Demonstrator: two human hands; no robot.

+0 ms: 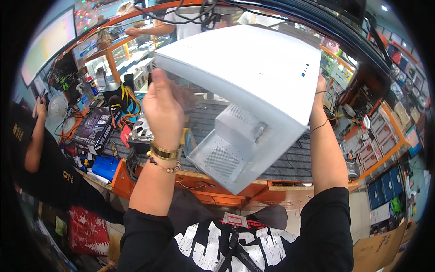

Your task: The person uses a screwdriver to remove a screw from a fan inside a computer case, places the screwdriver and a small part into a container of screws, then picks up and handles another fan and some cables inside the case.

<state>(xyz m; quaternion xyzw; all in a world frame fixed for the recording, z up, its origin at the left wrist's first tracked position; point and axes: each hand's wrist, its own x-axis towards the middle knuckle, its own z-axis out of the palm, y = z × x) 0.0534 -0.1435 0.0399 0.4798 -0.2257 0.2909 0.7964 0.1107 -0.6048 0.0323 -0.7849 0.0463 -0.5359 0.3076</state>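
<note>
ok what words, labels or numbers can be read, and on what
I won't copy wording, only say where it stands.
Black shirt: large white lettering, partly covered.
Dark box: pale lettering.
Bystander's dark clothing: small yellowish lettering.
Badge: too small to read.
Cardboard box: too small.
White computer case: none seen.

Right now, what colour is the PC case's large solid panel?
The solid panel is white, best seen in head view.

There are two wearer's hands (163, 102), one white computer case (244, 63), one gold wristband (164, 153).
</note>
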